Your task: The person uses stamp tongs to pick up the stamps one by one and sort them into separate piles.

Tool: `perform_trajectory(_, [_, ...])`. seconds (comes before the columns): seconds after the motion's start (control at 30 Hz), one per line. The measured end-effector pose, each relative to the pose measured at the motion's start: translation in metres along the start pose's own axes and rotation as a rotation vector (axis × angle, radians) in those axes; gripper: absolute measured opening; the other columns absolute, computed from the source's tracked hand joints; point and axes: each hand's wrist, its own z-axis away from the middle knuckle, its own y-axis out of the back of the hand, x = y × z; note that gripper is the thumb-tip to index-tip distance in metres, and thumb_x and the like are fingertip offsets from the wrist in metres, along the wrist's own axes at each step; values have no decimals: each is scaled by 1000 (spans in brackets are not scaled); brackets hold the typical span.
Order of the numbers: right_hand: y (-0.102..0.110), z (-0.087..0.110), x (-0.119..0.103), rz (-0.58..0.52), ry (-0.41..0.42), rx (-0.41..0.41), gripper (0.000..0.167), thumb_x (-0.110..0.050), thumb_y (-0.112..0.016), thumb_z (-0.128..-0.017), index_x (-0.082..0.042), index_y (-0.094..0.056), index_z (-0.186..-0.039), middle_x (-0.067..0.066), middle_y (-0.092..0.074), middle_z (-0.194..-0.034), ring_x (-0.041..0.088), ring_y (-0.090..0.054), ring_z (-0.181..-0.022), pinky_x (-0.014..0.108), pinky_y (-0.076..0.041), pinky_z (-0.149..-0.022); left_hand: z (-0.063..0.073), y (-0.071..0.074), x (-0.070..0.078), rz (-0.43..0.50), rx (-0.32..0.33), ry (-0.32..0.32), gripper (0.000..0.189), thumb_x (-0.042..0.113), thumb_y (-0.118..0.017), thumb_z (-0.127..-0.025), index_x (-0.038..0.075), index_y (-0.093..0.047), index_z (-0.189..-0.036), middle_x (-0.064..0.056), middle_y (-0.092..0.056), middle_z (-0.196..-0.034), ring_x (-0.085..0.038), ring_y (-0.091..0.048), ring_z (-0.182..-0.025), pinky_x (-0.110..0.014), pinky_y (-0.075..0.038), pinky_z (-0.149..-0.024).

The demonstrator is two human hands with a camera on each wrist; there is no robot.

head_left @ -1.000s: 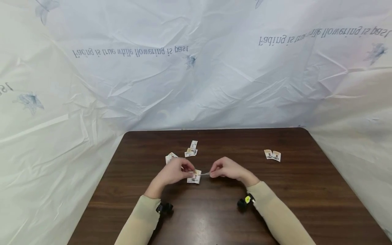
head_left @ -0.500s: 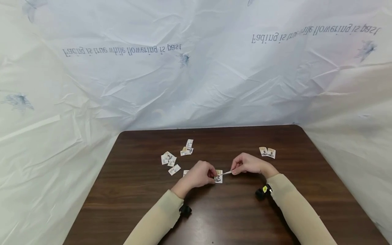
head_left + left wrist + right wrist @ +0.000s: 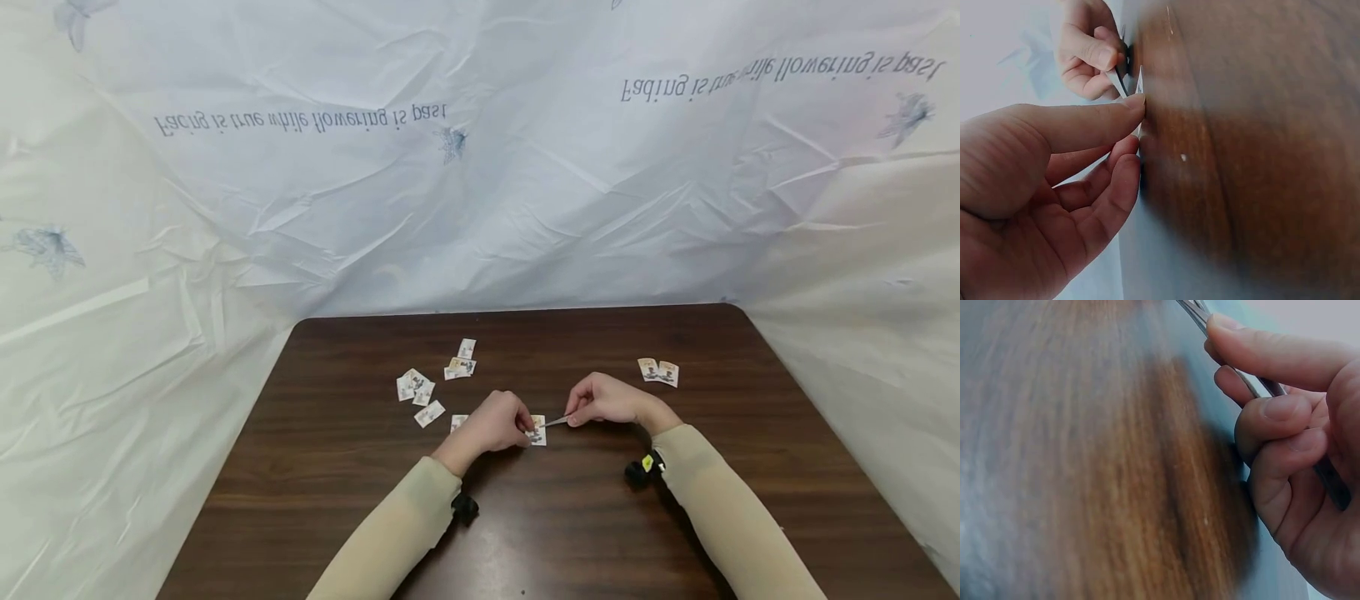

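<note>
A small white card with a printed picture (image 3: 538,435), perhaps a sticker, is pinched between the thumb and fingers of my left hand (image 3: 491,425). In the left wrist view the card (image 3: 1140,84) is seen almost edge-on at the thumb tip. My right hand (image 3: 611,402) grips a pair of metal tweezers (image 3: 1244,378), whose tips point left. Those tips meet or nearly meet the card's upper part; whether they grasp it is too small to tell. Another printed card (image 3: 458,422) lies partly hidden behind my left hand.
On the dark wooden table (image 3: 337,500), several cards lie in a loose cluster (image 3: 415,386) to the left. One single card (image 3: 430,414) sits just nearer. A further group (image 3: 461,367) lies farther back, and two cards (image 3: 658,372) at the right. White printed sheeting (image 3: 480,233) surrounds the table.
Both hands have moved right, the left with the card and the right with the tweezers, uncovering cards on the left. Over the last half second they have barely moved.
</note>
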Motion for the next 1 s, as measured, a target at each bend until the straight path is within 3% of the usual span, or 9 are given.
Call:
perform_trajectory(0.3, [-16, 10, -3, 52, -55, 114, 10, -19, -85, -93, -10, -81, -96, 4, -73, -76, 10, -52, -55, 26, -45, -53, 0, 2, 2, 28, -18, 43, 12, 11, -94, -82, 16, -84, -84, 15, -66, -69, -2, -58, -66, -22, -50, -70])
perform_trajectory(0.63, [-40, 27, -12, 72, -72, 224, 13, -22, -87, -91, -12, -80, -97, -1, -73, -78, 14, -58, -59, 29, -49, -54, 1, 1, 0, 55, -14, 70, 12, 12, -95, -82, 16, -84, -85, 14, -66, -69, -2, -58, -66, -22, -50, -69])
perform_trajectory(1.0, [-46, 29, -12, 52, -71, 263, 11, -19, -88, -90, -11, -80, -92, 1, -72, -74, 11, -57, -56, 27, -47, -52, 0, 2, 0, 66, -9, 56, 12, 14, -95, -81, 15, -84, -84, 14, -65, -67, -2, -58, -64, -22, -50, -69])
